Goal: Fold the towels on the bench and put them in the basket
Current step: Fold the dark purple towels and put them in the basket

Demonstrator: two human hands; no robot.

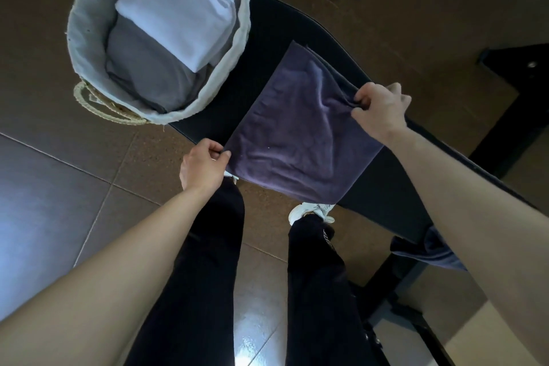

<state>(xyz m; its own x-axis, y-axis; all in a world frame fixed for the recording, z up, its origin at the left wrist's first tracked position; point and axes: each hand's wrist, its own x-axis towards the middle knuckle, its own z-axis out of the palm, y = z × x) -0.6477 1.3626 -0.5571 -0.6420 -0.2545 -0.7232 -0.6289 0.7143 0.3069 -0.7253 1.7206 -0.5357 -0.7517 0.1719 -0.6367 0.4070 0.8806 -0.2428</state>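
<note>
Here both hands, left hand (203, 165) and right hand (378, 110), pinched the towel (300, 134) at frame centre, stretching it flat over the desk (267, 36) for folding.

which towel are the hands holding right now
The purple towel on the bench, pinched by left hand and right hand; white towel and grey towel lie in the basket.

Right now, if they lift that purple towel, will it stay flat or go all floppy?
Probably floppy: the towel bunches into soft wrinkles where the right hand pinches it. Its near edge, past the bench, would likely droop. It seems light, since the left hand holds a corner with only a pinch.
</note>
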